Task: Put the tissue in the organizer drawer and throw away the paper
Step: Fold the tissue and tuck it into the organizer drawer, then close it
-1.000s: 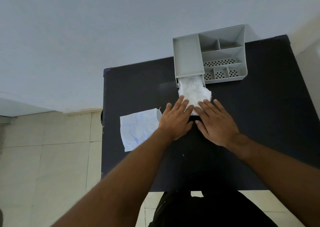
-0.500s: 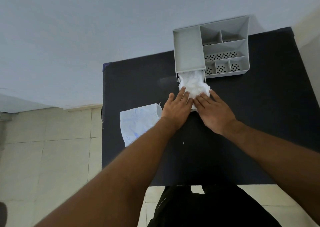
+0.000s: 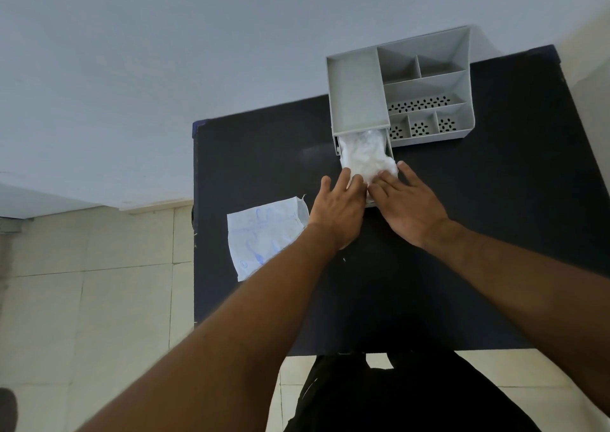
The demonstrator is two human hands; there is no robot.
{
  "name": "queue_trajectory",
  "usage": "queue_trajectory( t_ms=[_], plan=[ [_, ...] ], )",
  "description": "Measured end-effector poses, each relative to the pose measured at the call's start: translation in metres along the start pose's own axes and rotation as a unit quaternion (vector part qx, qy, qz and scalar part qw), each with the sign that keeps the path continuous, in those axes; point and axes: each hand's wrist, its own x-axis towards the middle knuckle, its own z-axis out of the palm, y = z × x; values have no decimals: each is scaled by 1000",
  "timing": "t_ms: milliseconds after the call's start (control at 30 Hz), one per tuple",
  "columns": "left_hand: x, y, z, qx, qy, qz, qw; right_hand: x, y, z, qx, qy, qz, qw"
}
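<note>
The tissue [image 3: 363,160] is already laid in the open drawer [image 3: 389,154] of the organizer [image 3: 358,91] and is pressed by the flat, spread left hand [image 3: 336,210] and right hand [image 3: 409,207], while the paper [image 3: 264,236] is not yet thrown away.

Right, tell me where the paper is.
Head view: the paper lies flat on the black table, near its left edge, just left of the left hand.

Head view, steeply down, close
</note>
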Motion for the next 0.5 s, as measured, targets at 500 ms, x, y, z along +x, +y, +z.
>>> queue_trajectory(
  t_ms=[500],
  plan=[
    [0,-11,0,-5,10,6,1000,-4,4,-1,-4,28,-19,999]
  ],
)
